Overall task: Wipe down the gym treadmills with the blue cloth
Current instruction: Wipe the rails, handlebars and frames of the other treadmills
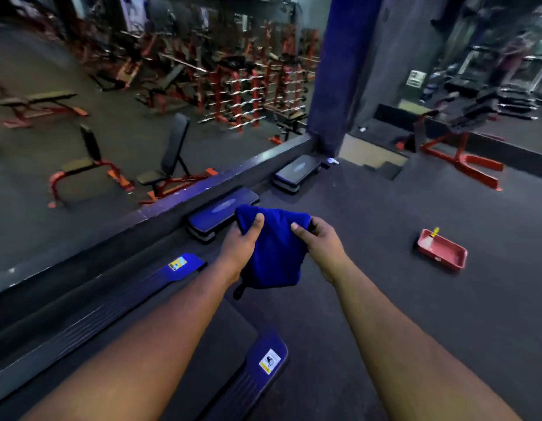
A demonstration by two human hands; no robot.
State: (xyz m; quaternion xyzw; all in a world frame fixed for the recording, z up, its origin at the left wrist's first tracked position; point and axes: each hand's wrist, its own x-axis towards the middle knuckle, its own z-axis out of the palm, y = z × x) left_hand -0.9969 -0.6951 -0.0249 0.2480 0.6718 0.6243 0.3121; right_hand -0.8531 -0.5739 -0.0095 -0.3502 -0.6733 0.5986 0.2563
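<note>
My left hand (242, 241) and right hand (319, 240) both pinch the blue cloth (272, 250) by its top corners, thumbs over it; it hangs between them, above the treadmill (184, 326) below my wrists; if one pinch slackens, I reckon it drops onto the floor.

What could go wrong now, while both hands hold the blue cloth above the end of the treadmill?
1. The blue cloth is bunched between the left hand and right hand; wiping it like this would probably cover little surface.
2. The step platform and the red tray lie on the floor nearby; a person watching the cloth might trip on them.
</note>
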